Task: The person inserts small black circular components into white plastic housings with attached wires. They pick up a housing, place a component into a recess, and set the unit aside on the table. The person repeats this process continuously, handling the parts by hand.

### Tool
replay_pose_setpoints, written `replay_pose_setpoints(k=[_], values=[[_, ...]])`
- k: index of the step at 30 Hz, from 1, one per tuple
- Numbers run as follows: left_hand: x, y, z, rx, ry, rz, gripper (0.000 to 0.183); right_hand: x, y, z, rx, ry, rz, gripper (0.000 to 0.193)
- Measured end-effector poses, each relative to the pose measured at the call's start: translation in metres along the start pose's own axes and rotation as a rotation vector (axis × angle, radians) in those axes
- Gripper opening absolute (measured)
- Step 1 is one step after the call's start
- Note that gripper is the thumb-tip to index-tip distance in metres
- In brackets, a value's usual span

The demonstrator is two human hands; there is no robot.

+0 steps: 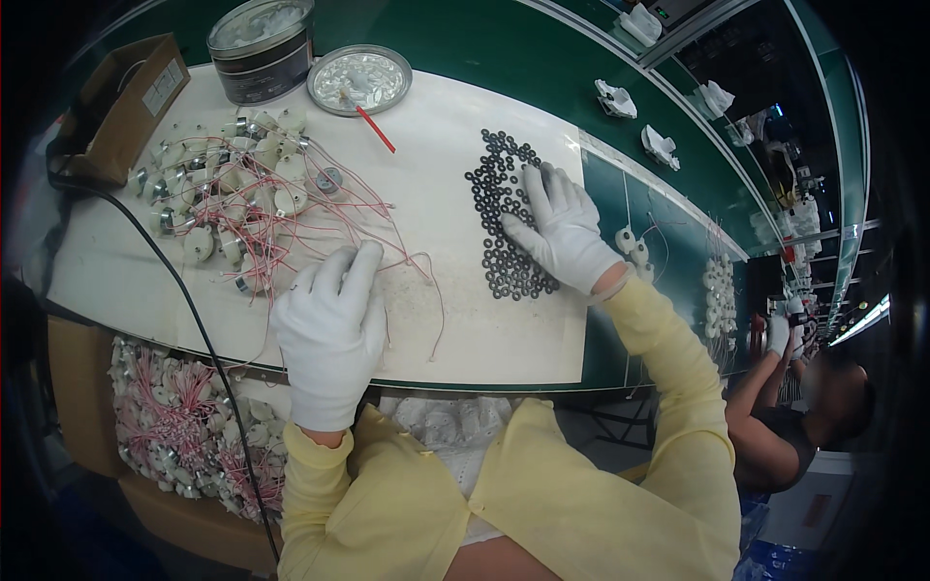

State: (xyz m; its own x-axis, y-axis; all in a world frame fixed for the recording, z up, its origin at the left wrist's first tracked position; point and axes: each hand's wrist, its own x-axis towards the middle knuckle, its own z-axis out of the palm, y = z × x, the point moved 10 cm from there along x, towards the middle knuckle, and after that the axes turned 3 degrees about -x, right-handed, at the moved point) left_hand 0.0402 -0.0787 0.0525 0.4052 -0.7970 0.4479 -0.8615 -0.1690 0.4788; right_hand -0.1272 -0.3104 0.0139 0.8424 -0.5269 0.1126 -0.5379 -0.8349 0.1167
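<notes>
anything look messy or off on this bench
Mainly the reddish wires: they lie tangled over the pile of white parts, some straggling untidily across the white board. No clear spill or damage shows.

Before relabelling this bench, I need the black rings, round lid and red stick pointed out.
Black rings (496, 215): head view, middle of cluster.
Round lid (407, 80): head view, right rim.
Red stick (376, 129): head view, middle.

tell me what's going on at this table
Someone's white-gloved right hand is spread over a patch of small black rings on a white tabletop. The left hand, also gloved, is at the edge of a heap of white parts with red wires; whether it grips anything is unclear. An open can stands behind.
</notes>
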Motion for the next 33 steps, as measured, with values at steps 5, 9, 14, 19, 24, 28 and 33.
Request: replay_pose_setpoints(k=[5,9,14,19,24,28,33], values=[[-0.001,0.002,0.0,0.025,0.02,0.021,0.044,-0.001,-0.002,0.0,-0.019,0.008,-0.009,0.087],[-0.002,0.001,-0.001,0.026,0.024,0.022,0.044,-0.003,-0.004,-0.001,-0.088,0.024,-0.021,0.085],[-0.002,0.0,0.001,0.031,0.031,0.03,0.043,0.006,-0.01,-0.005,-0.096,0.033,-0.038,0.082],[-0.002,0.001,-0.001,0.033,0.043,0.05,0.044,0.019,0.015,-0.013,0.223,0.053,0.114,0.079],[-0.003,0.0,0.001,0.03,0.026,0.028,0.044,0.044,0.059,0.007,0.55,0.192,0.163,0.065],[-0.002,0.0,0.002,0.015,0.013,0.021,0.045,0.048,0.045,0.017,0.369,0.082,0.058,0.059],[-0.003,-0.002,0.0,0.026,0.036,0.035,0.046,0.031,0.008,0.011,0.417,-0.042,-0.058,0.061]])
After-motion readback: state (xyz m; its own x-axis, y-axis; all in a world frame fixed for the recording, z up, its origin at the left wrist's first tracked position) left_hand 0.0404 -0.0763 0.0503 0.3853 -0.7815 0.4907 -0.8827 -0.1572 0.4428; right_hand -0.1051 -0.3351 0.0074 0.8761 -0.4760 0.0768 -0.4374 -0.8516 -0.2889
